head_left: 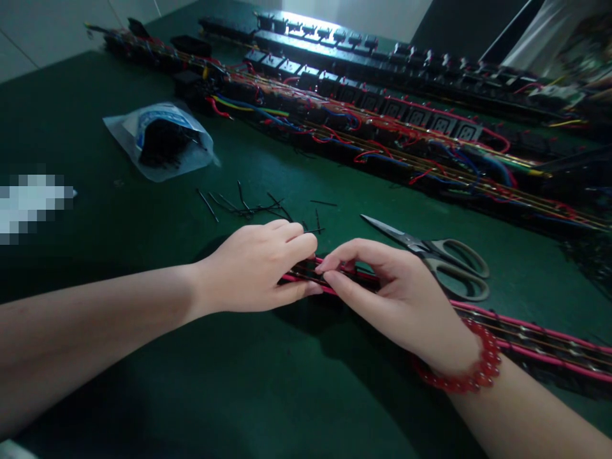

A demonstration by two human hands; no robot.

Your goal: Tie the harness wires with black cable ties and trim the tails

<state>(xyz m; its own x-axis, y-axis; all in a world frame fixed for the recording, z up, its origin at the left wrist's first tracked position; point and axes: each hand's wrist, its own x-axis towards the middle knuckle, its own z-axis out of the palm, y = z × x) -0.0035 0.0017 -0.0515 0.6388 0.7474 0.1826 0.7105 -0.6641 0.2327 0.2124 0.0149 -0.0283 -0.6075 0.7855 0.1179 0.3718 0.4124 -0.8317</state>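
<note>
A long black strip with pink-red wires along both edges and thin copper-coloured lines between them runs under my hands toward the lower right. My left hand is closed around its left end, thumb on the near side and fingers over the far side. Thumb and forefinger of my right hand are pinched together just above the strip; whatever is between the fingertips is too small to make out. Loose black cable ties lie just beyond my left hand. Scissors rest beside my right hand, blades pointing left.
A clear plastic bag holding a black bundle lies on the green tabletop. Across the back stretch long black socket strips with exposed red, blue and yellow wires. A pixelated pale patch shows at the left edge.
</note>
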